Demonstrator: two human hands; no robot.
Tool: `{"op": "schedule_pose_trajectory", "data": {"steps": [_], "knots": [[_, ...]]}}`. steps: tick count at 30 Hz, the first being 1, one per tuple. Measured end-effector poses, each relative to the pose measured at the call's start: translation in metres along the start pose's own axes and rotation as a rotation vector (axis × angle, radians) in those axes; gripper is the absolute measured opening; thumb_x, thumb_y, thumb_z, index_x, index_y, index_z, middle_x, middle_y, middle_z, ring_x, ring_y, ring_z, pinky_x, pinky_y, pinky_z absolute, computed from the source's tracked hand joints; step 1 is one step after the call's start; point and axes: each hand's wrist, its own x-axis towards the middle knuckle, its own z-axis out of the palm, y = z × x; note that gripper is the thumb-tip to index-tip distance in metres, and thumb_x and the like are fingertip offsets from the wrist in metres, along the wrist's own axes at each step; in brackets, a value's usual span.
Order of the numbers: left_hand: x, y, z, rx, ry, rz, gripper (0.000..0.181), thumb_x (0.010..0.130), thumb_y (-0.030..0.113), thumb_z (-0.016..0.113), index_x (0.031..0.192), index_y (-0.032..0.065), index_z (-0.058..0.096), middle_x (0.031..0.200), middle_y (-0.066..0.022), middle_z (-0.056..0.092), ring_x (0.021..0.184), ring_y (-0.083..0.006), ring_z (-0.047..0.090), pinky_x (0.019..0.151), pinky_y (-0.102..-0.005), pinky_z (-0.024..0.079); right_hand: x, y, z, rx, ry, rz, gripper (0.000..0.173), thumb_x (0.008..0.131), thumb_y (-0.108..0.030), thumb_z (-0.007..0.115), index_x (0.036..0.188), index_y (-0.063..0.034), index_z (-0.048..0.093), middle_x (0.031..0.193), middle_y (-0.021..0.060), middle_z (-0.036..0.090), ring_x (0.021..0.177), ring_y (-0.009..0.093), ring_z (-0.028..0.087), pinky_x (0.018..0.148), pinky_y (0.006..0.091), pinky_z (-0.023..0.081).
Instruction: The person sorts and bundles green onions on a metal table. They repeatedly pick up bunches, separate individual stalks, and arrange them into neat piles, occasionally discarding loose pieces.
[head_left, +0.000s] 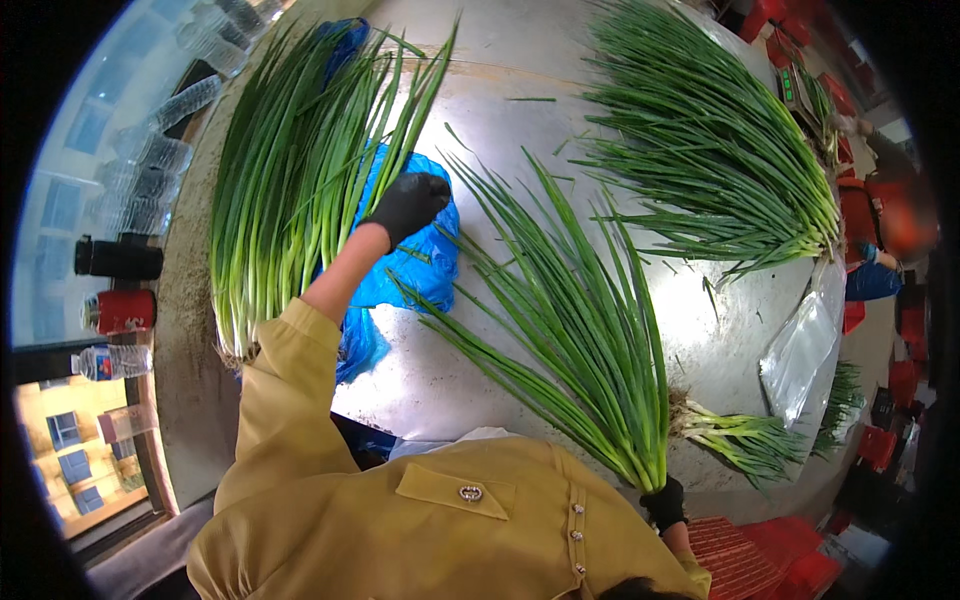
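My right hand (664, 505), in a black glove, grips a bunch of long green onions (577, 322) near the root end. Their leaves fan out over the metal table (517, 67) to the upper left. My left hand (411, 202), also black-gloved, is over a crumpled blue plastic bag (420, 259). Its fingers look curled, and whether they hold anything is hidden. Beside that arm a thick pile of green onions (292, 187) lies with white stems and roots toward me.
A large green onion heap (697, 142) covers the table's far right, near a scale with a lit display (787, 85). A small bunch (742, 435) and clear plastic bags (802, 360) lie at right. Bottles (161, 154) and a red can (120, 311) line the windowsill. Another person (904, 210) is at far right.
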Motion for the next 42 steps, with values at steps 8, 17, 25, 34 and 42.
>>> {"op": "schedule_pose_trajectory", "data": {"steps": [8, 17, 25, 34, 42], "knots": [[-0.024, 0.008, 0.039, -0.065, 0.017, -0.082, 0.011, 0.079, 0.014, 0.065, 0.087, 0.0061, 0.067, 0.086, -0.0152, 0.065, 0.082, -0.0336, 0.063, 0.076, -0.0422, 0.050, -0.055, -0.004, -0.012, 0.265, 0.063, 0.125, 0.041, 0.058, -0.006, 0.078, 0.098, -0.0030, 0.066, 0.085, 0.0070, 0.069, 0.077, 0.019, 0.063, 0.066, 0.0357, 0.052], [0.021, 0.017, 0.073, 0.042, 0.116, 0.289, 0.047, 0.074, 0.004, 0.065, 0.120, 0.0154, 0.062, 0.134, -0.0127, 0.049, 0.107, -0.0329, 0.059, 0.090, -0.0396, 0.050, -0.074, 0.073, 0.016, 0.273, 0.102, 0.199, 0.040, 0.061, -0.004, 0.076, 0.099, -0.0033, 0.066, 0.088, 0.0096, 0.070, 0.080, 0.020, 0.065, 0.067, 0.0356, 0.053], [0.055, -0.002, 0.093, 0.244, -0.062, 0.261, 0.018, 0.078, 0.013, 0.059, 0.095, 0.0114, 0.063, 0.113, -0.0123, 0.059, 0.096, -0.0326, 0.061, 0.076, -0.0427, 0.051, -0.073, 0.120, 0.031, 0.314, 0.126, 0.168, 0.039, 0.062, -0.009, 0.078, 0.099, -0.0044, 0.066, 0.088, 0.0128, 0.070, 0.082, 0.025, 0.068, 0.070, 0.0372, 0.053], [0.068, -0.026, 0.043, 0.162, -0.379, 0.388, 0.016, 0.077, 0.027, 0.067, 0.083, 0.0115, 0.066, 0.083, -0.0090, 0.065, 0.082, -0.0295, 0.062, 0.073, -0.0415, 0.049, -0.063, 0.149, 0.040, 0.435, 0.079, 0.218, 0.040, 0.061, -0.006, 0.079, 0.099, -0.0048, 0.067, 0.088, 0.0114, 0.071, 0.080, 0.024, 0.067, 0.068, 0.0380, 0.054], [0.061, -0.036, 0.024, -0.325, -0.219, 0.120, 0.013, 0.083, 0.017, 0.061, 0.086, 0.0097, 0.071, 0.062, -0.0020, 0.061, 0.049, -0.0108, 0.050, 0.047, -0.0293, 0.041, -0.064, 0.103, 0.023, 0.088, 0.103, 0.129, 0.041, 0.059, -0.011, 0.080, 0.097, -0.0038, 0.066, 0.087, 0.0165, 0.070, 0.080, 0.031, 0.067, 0.068, 0.0412, 0.053]]}}
